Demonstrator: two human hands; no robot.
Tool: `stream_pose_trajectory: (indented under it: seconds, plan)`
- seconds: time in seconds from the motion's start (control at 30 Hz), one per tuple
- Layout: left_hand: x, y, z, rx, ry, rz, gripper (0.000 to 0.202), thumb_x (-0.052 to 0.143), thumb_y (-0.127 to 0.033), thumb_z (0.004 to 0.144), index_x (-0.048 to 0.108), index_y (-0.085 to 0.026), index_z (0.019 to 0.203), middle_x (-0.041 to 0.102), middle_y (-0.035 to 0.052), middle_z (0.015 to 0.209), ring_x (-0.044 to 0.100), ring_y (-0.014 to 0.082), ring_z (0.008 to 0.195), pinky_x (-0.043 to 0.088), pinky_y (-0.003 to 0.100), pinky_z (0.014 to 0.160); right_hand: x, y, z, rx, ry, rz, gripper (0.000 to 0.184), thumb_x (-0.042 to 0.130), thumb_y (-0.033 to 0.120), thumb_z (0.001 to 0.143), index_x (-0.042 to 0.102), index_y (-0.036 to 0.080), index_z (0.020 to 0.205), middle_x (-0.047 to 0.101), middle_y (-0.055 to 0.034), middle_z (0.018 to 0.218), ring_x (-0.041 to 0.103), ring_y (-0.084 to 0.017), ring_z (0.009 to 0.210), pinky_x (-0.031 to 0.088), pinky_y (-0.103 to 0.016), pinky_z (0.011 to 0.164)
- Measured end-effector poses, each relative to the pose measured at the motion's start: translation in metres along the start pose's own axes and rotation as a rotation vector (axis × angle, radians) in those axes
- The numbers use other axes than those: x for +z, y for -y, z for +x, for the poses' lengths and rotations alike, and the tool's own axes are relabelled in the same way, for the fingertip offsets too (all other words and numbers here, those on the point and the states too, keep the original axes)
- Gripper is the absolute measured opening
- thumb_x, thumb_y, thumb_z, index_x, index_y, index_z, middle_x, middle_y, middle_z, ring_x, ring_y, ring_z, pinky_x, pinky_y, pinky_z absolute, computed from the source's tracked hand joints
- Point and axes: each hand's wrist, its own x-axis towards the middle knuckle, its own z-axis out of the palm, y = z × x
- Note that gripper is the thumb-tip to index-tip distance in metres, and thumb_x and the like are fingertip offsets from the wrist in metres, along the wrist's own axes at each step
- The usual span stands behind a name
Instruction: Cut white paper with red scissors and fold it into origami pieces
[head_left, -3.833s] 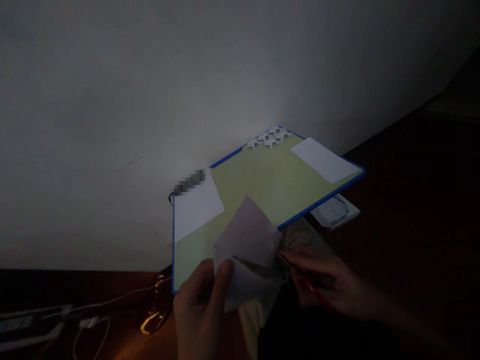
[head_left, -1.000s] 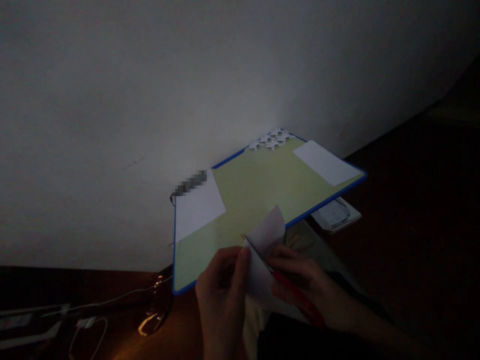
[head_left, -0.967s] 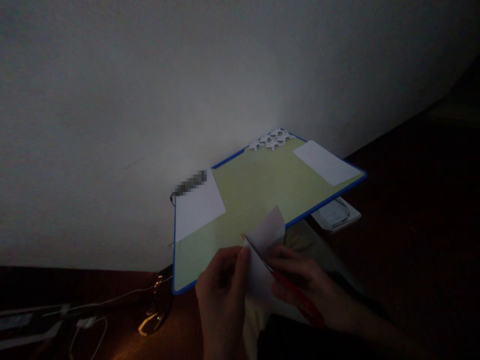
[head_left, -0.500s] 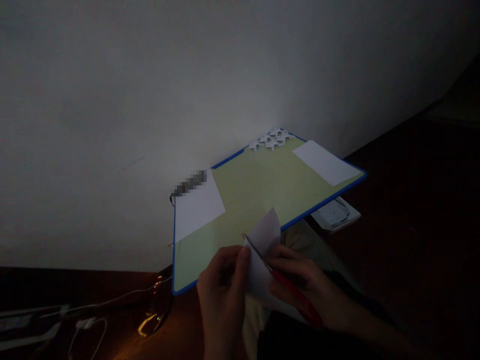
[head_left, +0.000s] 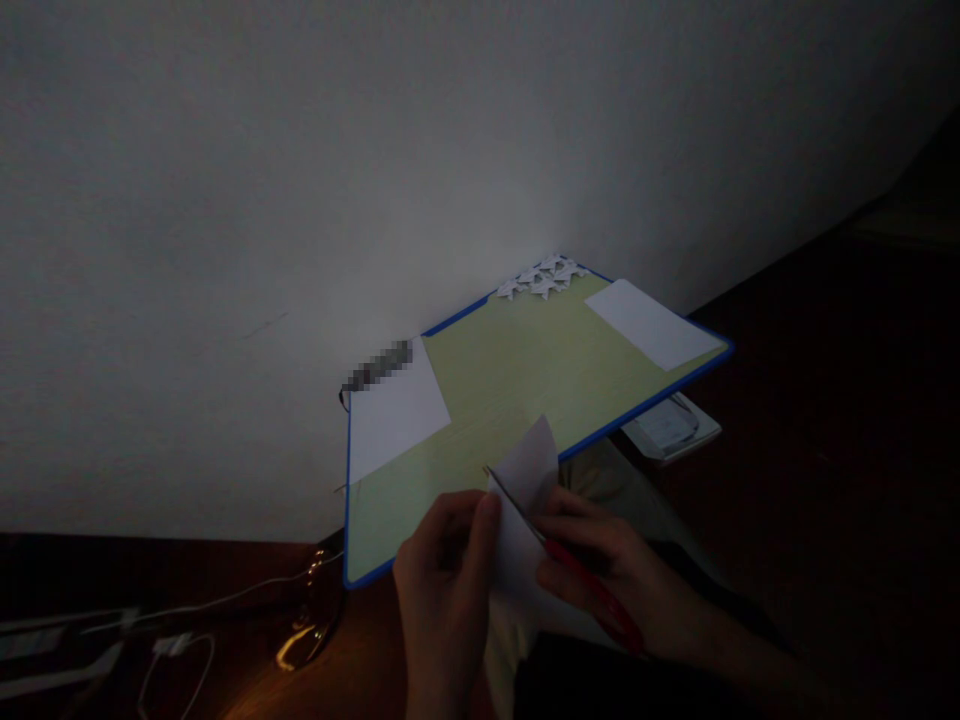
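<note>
In dim light, a person's left hand (head_left: 446,570) pinches a sheet of white paper (head_left: 514,555) between thumb and fingers, above the near edge of a blue-rimmed board (head_left: 517,370). The right hand (head_left: 622,560) is wrapped around red-handled scissors (head_left: 589,582). Their long axis slants from the right hand up and leftward across the paper, the tips just beside the left thumb, nearer that hand. How far the blades are parted cannot be told.

Dim grey wall (head_left: 225,200), dark reddish floor (head_left: 825,500).
</note>
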Motion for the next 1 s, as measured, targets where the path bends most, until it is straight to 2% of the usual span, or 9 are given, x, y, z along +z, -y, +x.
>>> stream_pose_trajectory:
  seconds: [0.13,0.23,0.53,0.67,0.77,0.9,1.0]
  plan:
    - [-0.001,-0.001,0.002,-0.025,0.013,-0.003,0.024,0.074,-0.042,0.087,0.075,-0.019,0.079,0.076,0.0032,0.07,0.07,0.0152,0.059,0.051,0.02,0.051,0.0,-0.002,0.001,0.007,-0.001,0.019,0.012,0.069,0.032,0.098,0.076,0.022,0.1,0.059,-0.003,0.101,0.059,-0.016,0.095,0.05,-0.034,0.096]
    - [-0.002,0.0,0.005,-0.02,0.015,0.003,0.024,0.074,-0.042,0.086,0.075,-0.019,0.08,0.076,0.0037,0.071,0.07,0.0161,0.06,0.051,0.021,0.051,0.001,-0.002,0.002,0.024,-0.01,-0.003,0.016,0.071,0.034,0.097,0.073,0.02,0.091,0.06,-0.0033,0.102,0.059,-0.016,0.094,0.05,-0.031,0.089]
    - [-0.003,-0.001,0.006,-0.019,0.005,0.008,0.025,0.074,-0.042,0.087,0.074,-0.018,0.079,0.074,0.0024,0.066,0.069,0.0157,0.057,0.049,0.02,0.049,0.003,0.002,0.005,0.008,-0.019,-0.018,0.013,0.066,0.031,0.1,0.074,0.02,0.098,0.06,-0.0026,0.102,0.06,-0.014,0.094,0.05,-0.026,0.081]
    - [-0.003,0.002,0.008,0.001,0.014,-0.003,0.024,0.074,-0.042,0.087,0.074,-0.019,0.079,0.074,0.0019,0.067,0.068,0.0147,0.058,0.048,0.02,0.051,0.003,0.0,0.007,0.006,-0.031,-0.005,0.016,0.069,0.034,0.098,0.073,0.019,0.095,0.061,-0.0034,0.103,0.06,-0.016,0.098,0.049,-0.029,0.085]
    - [-0.002,0.004,0.011,-0.027,0.016,-0.015,0.026,0.075,-0.045,0.086,0.074,-0.019,0.08,0.073,0.0013,0.065,0.065,0.0136,0.055,0.045,0.019,0.048,0.003,-0.001,0.009,0.014,-0.041,0.004,0.019,0.073,0.038,0.095,0.072,0.019,0.092,0.06,-0.0023,0.099,0.059,-0.016,0.092,0.049,-0.028,0.08]
    - [-0.002,0.002,0.027,-0.019,0.027,-0.051,0.025,0.077,-0.043,0.083,0.073,-0.018,0.078,0.072,0.0011,0.065,0.061,0.0129,0.056,0.043,0.02,0.049,0.001,0.0,0.021,0.008,-0.07,-0.017,0.025,0.07,0.043,0.096,0.07,0.019,0.089,0.057,-0.0014,0.095,0.057,-0.015,0.086,0.047,-0.026,0.075]
    - [-0.003,-0.003,0.055,0.025,0.065,-0.122,0.023,0.078,-0.04,0.082,0.073,-0.018,0.077,0.07,0.0003,0.065,0.06,0.0123,0.058,0.043,0.02,0.052,-0.004,0.003,0.046,-0.034,-0.1,-0.038,0.032,0.071,0.046,0.095,0.066,0.018,0.081,0.054,-0.0002,0.089,0.055,-0.014,0.08,0.045,-0.025,0.07]
